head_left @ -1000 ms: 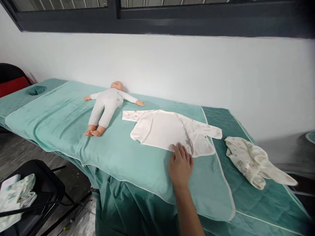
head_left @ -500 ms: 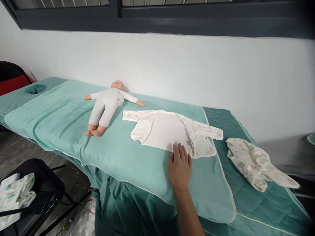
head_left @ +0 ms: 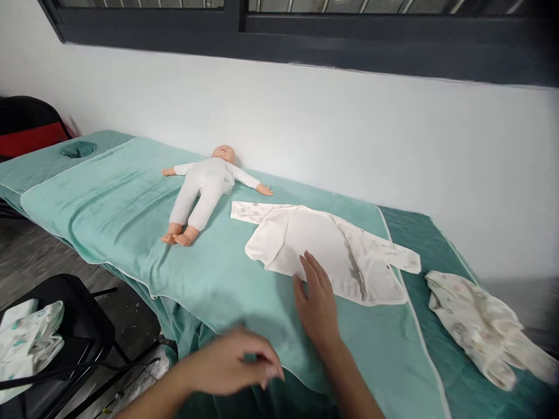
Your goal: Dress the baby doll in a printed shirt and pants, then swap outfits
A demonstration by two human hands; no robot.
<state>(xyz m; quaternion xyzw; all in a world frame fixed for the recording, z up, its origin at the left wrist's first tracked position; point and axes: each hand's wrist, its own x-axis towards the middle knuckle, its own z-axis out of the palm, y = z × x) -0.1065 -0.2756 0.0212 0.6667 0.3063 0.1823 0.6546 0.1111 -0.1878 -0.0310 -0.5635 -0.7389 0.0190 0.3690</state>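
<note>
Along the front edge of a green-covered bed (head_left: 408, 221), two empty bare hands reach toward a small white shirt (head_left: 301, 233).

The shirt lies on a pale teal blanket (head_left: 117, 201), both sleeves drawn out sideways, an arrangement that seems meant to hold it flat; one cuff crosses the blanket's right edge. The right hand (head_left: 318, 302) is open, fingers extended over the lower hem, perhaps to steady it, though contact is hard to confirm. The left hand (head_left: 236, 361), blurred at the blanket's front edge, is loosely curled with nothing visible in its hold. A doll (head_left: 203, 180) lies face up toward the back edge, apparently set aside to leave room. A crumpled patterned garment (head_left: 471, 320) rests at the bed's right end, clear of the shirt.
</note>
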